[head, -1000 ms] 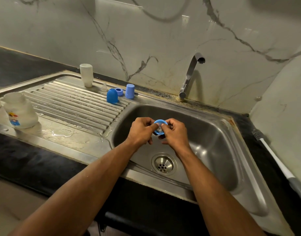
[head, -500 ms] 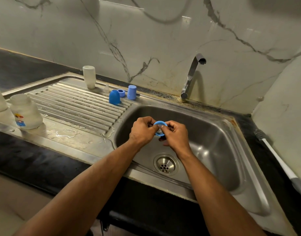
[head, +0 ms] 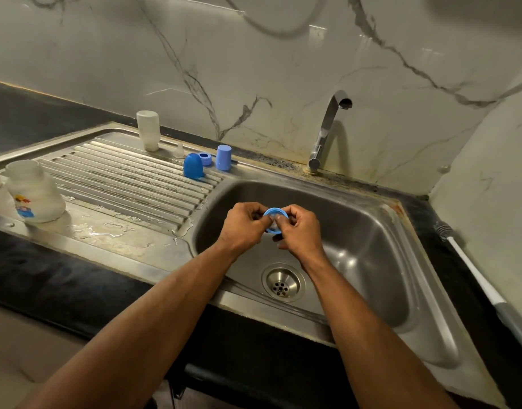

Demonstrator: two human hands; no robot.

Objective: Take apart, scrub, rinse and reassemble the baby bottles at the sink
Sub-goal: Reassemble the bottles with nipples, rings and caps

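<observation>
Hands meet above the sink basin point(head: 371, 261), both pinching one blue collar ring point(head: 273, 213) that is held over the basin, up and behind the drain point(head: 283, 282). The ring is tilted, its open face turned up and toward the camera, so its short axis leans back toward the tap point(head: 327, 134). A clear teat seems to sit inside it, though that is hard to make out.

The left hand point(head: 243, 227) has its fingers curled round the ring's left edge, knuckles up. The right hand point(head: 299, 230) clamps the right edge between thumb and fingers, its wrist bent down. Both forearms reach in from the near edge of the sink and converge at the ring.

Counted on the ribbed drainboard point(head: 121, 178) left of the basin: two blue caps point(head: 193, 166), both standing dome up; one more blue ring point(head: 206, 158) lying flat between them; one small clear teat point(head: 179, 150) just behind; one upright white bottle point(head: 148, 129) farther left. At the drainboard's far left stand an inverted printed bottle point(head: 32, 199) and part of another at the frame edge. One long-handled brush point(head: 475, 278) lies right of the basin.
</observation>
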